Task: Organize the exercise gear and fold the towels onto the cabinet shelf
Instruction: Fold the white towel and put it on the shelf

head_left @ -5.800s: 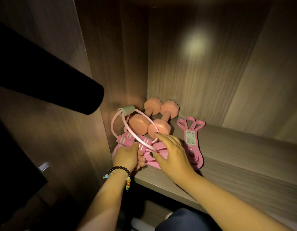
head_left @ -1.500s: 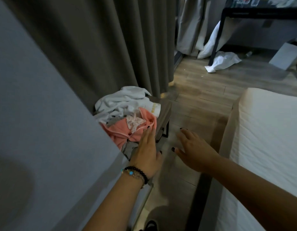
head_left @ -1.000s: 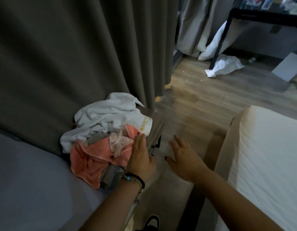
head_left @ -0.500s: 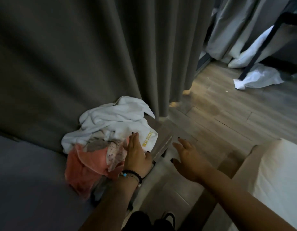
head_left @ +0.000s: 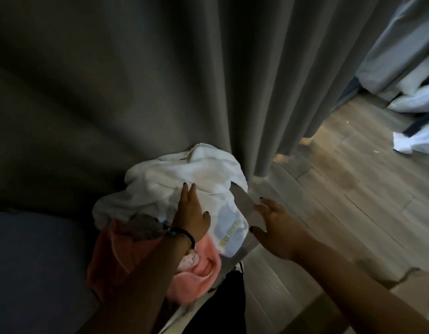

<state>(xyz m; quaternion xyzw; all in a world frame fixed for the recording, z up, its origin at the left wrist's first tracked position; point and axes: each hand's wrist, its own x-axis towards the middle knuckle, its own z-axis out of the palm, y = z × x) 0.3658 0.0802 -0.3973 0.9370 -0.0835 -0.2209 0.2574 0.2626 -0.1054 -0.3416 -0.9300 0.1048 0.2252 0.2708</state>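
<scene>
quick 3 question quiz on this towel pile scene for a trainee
1. True or false: the left hand rests with straight fingers on the white towel.
2. Which colour is the towel lying nearest the camera in the pile? A green, B pink, C black.
3. Fill in: the right hand is open near the edge of the small ____ under the pile.

Key: 1 true; 2 B; 3 table.

Hands at a heap of towels beside a grey curtain (head_left: 160, 80)

The left hand (head_left: 190, 216) lies flat, fingers (head_left: 188, 191) straight, on the white towel (head_left: 184, 174) — a pink towel (head_left: 196, 276) bunched beneath it. The right hand (head_left: 277, 227) hovers spread over the small desk (head_left: 244, 203) edge, above wood floor (head_left: 341, 201).
</scene>
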